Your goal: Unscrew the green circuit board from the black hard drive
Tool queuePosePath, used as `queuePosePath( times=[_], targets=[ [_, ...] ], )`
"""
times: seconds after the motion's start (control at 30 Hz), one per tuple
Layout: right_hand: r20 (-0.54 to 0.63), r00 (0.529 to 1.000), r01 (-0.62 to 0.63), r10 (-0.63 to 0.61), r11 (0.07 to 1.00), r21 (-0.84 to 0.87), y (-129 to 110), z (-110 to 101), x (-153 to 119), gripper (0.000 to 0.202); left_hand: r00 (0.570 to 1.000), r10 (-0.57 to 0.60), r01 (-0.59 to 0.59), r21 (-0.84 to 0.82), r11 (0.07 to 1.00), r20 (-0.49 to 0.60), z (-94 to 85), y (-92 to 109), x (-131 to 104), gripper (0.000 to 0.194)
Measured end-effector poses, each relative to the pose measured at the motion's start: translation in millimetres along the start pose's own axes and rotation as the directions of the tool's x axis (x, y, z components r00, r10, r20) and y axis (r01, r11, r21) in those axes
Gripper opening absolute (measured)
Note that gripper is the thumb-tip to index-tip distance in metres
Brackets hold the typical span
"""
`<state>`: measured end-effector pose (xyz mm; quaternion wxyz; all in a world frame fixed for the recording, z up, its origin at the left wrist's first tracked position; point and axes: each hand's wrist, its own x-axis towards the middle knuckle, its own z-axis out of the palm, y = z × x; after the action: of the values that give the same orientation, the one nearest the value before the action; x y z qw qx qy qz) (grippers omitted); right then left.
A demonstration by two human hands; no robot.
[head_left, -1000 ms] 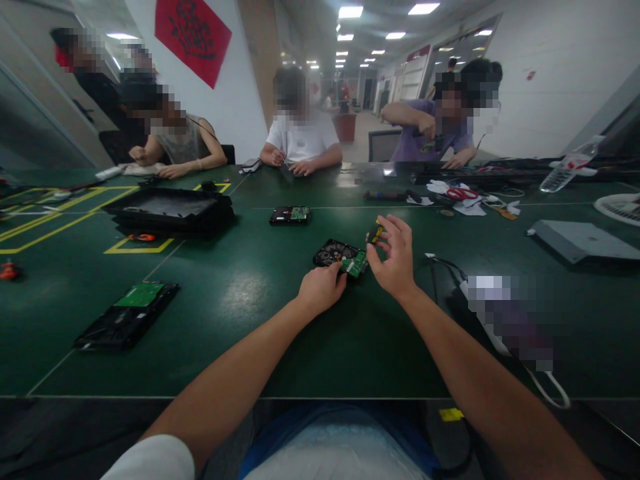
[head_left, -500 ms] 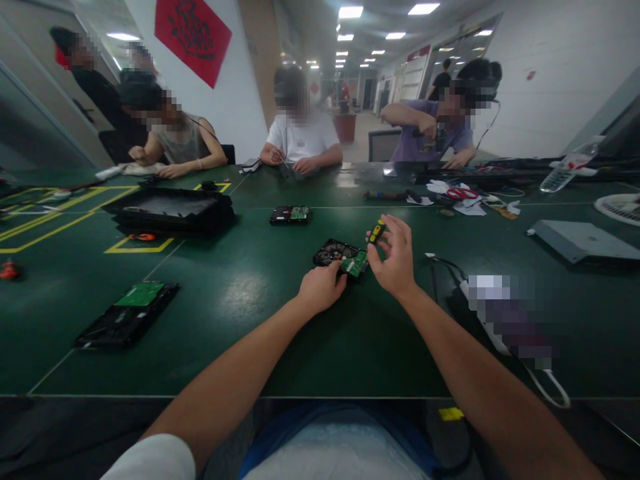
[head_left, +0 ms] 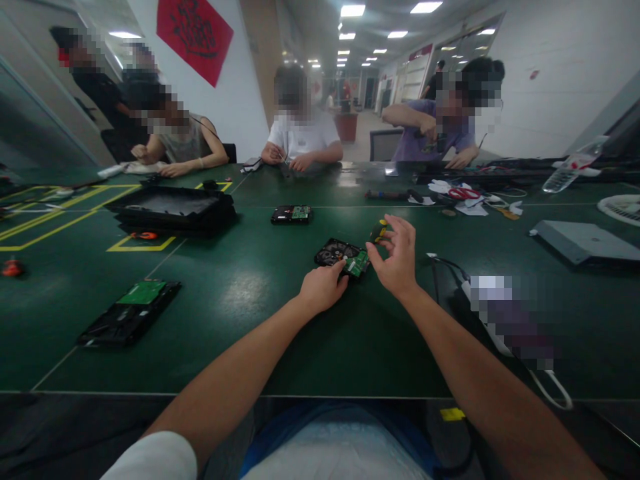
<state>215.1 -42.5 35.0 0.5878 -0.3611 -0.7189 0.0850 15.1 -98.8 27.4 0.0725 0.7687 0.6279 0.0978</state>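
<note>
A black hard drive with a green circuit board (head_left: 356, 264) lies on the green table in front of me. My left hand (head_left: 325, 287) grips its near edge, thumb on top beside the board. Just right of the drive, my right hand (head_left: 397, 257) holds a short yellow and black screwdriver (head_left: 379, 231) between its fingers, tilted over the drive's right end. The screwdriver's tip is too small to make out. A second drive (head_left: 291, 214) rests farther back, and a larger black part with a green board (head_left: 131, 312) lies at the left.
Black trays (head_left: 173, 210) are stacked at the back left. On the right are a white power strip (head_left: 493, 320) with cables, a grey metal box (head_left: 583, 241) and a plastic bottle (head_left: 574, 165). Red scissors (head_left: 464, 193) lie among papers. Several people sit across the table (head_left: 240, 367).
The screwdriver has turned slightly in my right hand, its yellow side showing less. My left hand stays on the drive. The whole view has shifted a little.
</note>
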Motion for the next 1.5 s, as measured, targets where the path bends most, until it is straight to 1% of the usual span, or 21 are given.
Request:
queuePosePath(
  times=[0.13,0.37,0.57,0.77,0.9,1.03,1.13,1.23,1.37,1.43,1.5],
  targets=[
    [-0.007,1.0,-0.001,0.0,0.999,-0.041,0.6,-0.7,0.0,0.067,1.0,-0.005,0.005,-0.003,1.0,0.005,-1.5,1.6,-0.9,0.05],
    [-0.007,1.0,0.004,-0.004,1.0,-0.018,-0.5,1.0,0.7,0.067,1.0,0.005,-0.005,-0.001,1.0,-0.025,-2.6,2.8,-3.2,0.049],
    [-0.012,1.0,0.022,-0.023,0.997,-0.068,-0.3,-1.8,1.9,0.066,1.0,-0.005,0.004,-0.023,1.0,-0.031,-1.8,2.4,-2.6,0.046],
    [0.017,1.0,0.002,-0.003,1.0,0.011,0.1,-0.5,0.5,0.065,0.999,-0.01,0.009,-0.02,1.0,-0.04,-1.0,2.6,-2.1,0.043],
    [0.004,1.0,0.017,-0.017,1.0,-0.005,1.6,-1.7,1.5,0.066,0.999,-0.015,0.015,-0.022,1.0,-0.035,-2.0,3.2,-2.6,0.044],
    [0.003,1.0,0.021,-0.021,1.0,-0.019,0.0,-2.3,2.0,0.065,0.999,-0.027,0.026,-0.028,0.999,-0.042,1.0,2.2,-1.7,0.045],
    [0.018,1.0,0.015,-0.016,1.0,0.022,-1.3,-0.6,1.2,0.065,0.998,-0.033,0.031,-0.04,0.999,-0.045,4.5,0.5,-0.3,0.045],
    [0.005,1.0,0.014,-0.015,0.998,0.066,-0.7,0.9,0.7,0.068,0.998,-0.038,0.035,-0.057,0.998,-0.044,6.0,-0.9,0.5,0.046],
    [-0.031,0.999,0.029,-0.028,1.0,0.001,0.6,-0.1,1.3,0.071,0.999,-0.041,0.04,-0.06,0.997,-0.021,5.1,-1.2,0.5,0.047],
    [-0.033,0.999,0.031,-0.032,0.999,-0.031,0.1,-0.8,1.5,0.069,0.999,-0.039,0.039,-0.056,0.998,-0.012,4.6,-1.0,0.5,0.048],
    [-0.023,0.999,0.026,-0.027,0.999,-0.027,-0.6,-0.7,1.2,0.067,0.999,-0.037,0.036,-0.048,0.998,-0.012,4.4,-0.8,0.6,0.049]
  ],
)
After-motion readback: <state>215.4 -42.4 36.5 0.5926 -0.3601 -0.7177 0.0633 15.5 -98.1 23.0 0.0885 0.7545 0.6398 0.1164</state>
